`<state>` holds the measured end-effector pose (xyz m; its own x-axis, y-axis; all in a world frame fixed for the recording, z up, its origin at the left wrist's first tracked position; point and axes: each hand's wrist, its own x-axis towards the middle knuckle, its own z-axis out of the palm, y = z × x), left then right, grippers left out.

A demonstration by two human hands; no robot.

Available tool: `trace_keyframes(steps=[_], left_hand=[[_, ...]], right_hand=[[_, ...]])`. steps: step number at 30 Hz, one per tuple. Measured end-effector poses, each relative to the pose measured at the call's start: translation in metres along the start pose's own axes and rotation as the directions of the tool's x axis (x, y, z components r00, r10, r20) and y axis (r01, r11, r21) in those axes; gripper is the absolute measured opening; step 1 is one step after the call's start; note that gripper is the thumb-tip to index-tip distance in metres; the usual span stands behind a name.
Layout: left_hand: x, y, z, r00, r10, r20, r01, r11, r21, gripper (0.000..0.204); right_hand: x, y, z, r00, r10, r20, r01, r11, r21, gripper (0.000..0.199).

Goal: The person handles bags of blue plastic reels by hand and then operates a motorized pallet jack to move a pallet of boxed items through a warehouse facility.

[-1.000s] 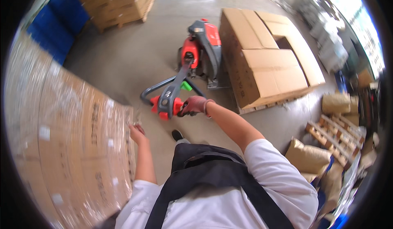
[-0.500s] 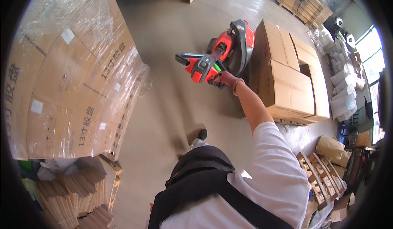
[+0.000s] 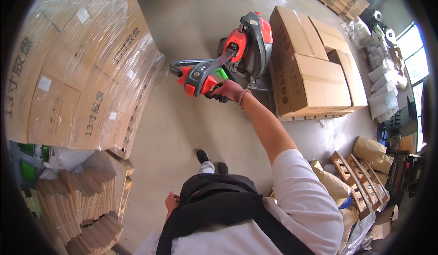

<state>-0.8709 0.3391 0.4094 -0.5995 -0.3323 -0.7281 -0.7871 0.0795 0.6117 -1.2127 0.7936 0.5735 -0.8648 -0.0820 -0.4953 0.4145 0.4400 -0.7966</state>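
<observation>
My right hand point(image 3: 227, 92), in a pink glove with dark fingertips, is closed on the control handle point(image 3: 196, 74) of a red and black electric pallet truck point(image 3: 248, 45). The handle tilts toward me and has a green part next to my hand. Directly right of the truck's body, a pallet point(image 3: 315, 117) carries large brown cartons point(image 3: 321, 79); the truck's forks are mostly hidden. Low beside my waist, my left hand point(image 3: 172, 201) hangs with its fingers loosely curled, and nothing shows in it.
Film-wrapped cartons point(image 3: 68, 82) stand tall at the left, above bundled flat cardboard point(image 3: 86, 200). Empty wooden pallets point(image 3: 356, 184) lean at the lower right near tan sacks point(image 3: 372, 152). White rolls and bags point(image 3: 381, 82) line the right wall. More stacked cardboard point(image 3: 340, 0) stands far right.
The truck's handle and my right hand have shifted left and slightly down in view. The cartons at right sit farther left and up. My left hand has come into clearer view, and both feet now show.
</observation>
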Motion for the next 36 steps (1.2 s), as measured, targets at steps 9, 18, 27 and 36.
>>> trace_keyframes(steps=[9,18,27,36], left_hand=[[-0.015,0.127,-0.045,0.817,0.576,0.032,-0.576,0.817,-0.006,0.026],[-0.052,0.246,-0.038,-0.154,0.858,0.490,-0.958,-0.252,0.139,0.014],[-0.068,0.133,-0.129,-0.241,0.705,0.667,-0.919,-0.387,0.077,0.026],[-0.113,0.003,-0.220,-0.154,0.830,0.535,-0.955,-0.264,0.134,0.035]], right_hand=[[-0.151,-0.017,0.135,0.996,0.060,0.064,-0.063,0.997,0.037,0.030],[-0.279,0.011,0.252,0.999,0.043,-0.011,-0.044,0.990,-0.133,0.033],[-0.407,0.013,0.372,0.990,0.138,0.014,-0.135,0.979,-0.155,0.040],[-0.506,0.041,0.492,0.991,0.131,0.008,-0.127,0.972,-0.197,0.046]])
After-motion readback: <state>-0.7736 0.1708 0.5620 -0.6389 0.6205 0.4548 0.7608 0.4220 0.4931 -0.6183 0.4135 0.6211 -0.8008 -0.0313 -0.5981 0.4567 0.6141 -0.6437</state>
